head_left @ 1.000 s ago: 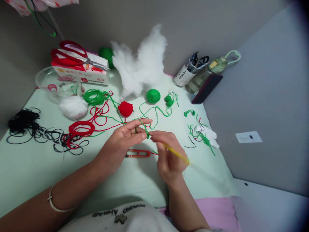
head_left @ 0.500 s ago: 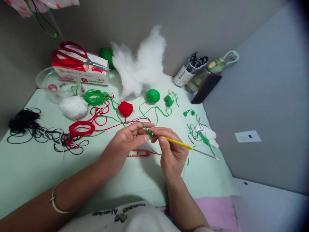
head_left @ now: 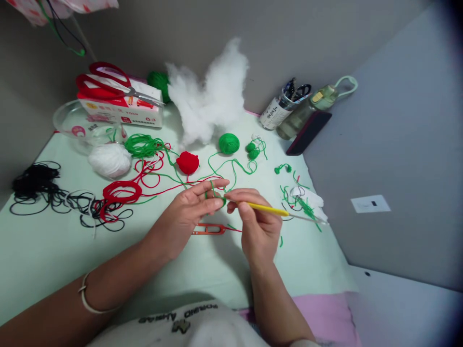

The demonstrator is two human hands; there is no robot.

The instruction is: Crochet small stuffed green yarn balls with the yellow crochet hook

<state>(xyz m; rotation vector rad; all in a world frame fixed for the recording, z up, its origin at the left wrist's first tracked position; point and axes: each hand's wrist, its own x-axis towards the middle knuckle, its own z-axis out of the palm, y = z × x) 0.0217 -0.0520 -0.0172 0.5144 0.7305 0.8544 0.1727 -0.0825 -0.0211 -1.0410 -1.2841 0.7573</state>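
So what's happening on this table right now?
A person is crocheting with green yarn. The left hand has the strand looped over its fingers and pinches the small piece; the right hand holds a yellow crochet hook at it. Red thread snips lie below, yarn balls and stuffing beyond.

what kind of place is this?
Likely a home craft table set up for crochet: yarn balls, a heap of white stuffing, red scissors, and a yellow crochet hook in the right hand.

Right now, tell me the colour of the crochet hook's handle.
Yellow: the crochet hook has a yellow handle and a bare metal end, clearest in the head view.
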